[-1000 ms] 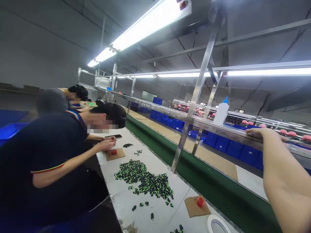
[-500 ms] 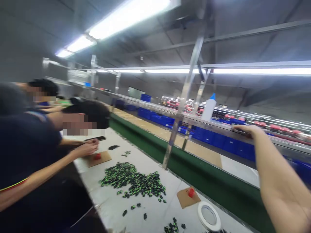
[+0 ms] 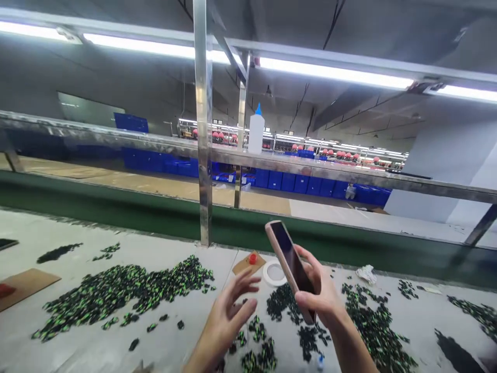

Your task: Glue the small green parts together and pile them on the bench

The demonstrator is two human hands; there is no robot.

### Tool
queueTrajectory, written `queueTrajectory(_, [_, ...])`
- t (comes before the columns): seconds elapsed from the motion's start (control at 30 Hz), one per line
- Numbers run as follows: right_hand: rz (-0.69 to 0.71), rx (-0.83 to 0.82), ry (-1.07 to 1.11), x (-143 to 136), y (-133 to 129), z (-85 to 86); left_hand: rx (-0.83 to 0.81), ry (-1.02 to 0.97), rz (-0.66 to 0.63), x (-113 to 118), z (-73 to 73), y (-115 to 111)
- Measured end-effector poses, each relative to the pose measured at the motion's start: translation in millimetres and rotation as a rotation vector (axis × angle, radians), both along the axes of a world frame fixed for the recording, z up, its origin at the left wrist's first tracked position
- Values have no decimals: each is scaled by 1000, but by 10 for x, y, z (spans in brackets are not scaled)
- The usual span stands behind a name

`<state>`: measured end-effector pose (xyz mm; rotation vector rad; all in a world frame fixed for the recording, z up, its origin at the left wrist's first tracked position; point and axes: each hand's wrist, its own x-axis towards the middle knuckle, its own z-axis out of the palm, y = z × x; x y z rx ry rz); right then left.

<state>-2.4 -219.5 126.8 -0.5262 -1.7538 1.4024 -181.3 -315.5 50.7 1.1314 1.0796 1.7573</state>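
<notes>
A smartphone point(image 3: 292, 259) with a pinkish edge and a dark screen is held tilted above the table by my right hand point(image 3: 320, 287). To its left, my left hand point(image 3: 229, 303) is raised with fingers apart and nothing in it. Below and between the hands lie small black pieces point(image 3: 279, 300) and black-and-green pieces point(image 3: 258, 352). A roll of white tape point(image 3: 274, 273) lies just behind the phone, beside a cardboard square point(image 3: 241, 265) with a red cap-like thing point(image 3: 253, 258) on it.
Large piles of black-and-green pieces point(image 3: 112, 290) spread across the white table point(image 3: 93, 355). A metal post point(image 3: 204, 129) rises at the table's back edge. A white bottle with a blue tip point(image 3: 256, 132) stands on the shelf point(image 3: 310, 166). Crumpled paper point(image 3: 366, 274) lies at right.
My view has swung right, and the co-workers at left have gone out of it. My right hand has come down from the shelf with the phone. My left hand has come into view.
</notes>
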Motion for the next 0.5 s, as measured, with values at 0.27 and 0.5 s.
queueTrajectory(0.27, [311,-287,4,122,-321,-259,97,-171,-363,272,324,112])
queueTrajectory(0.5, [339,-296,-94,261,-306,-331,53,-194,-307,335,139,3])
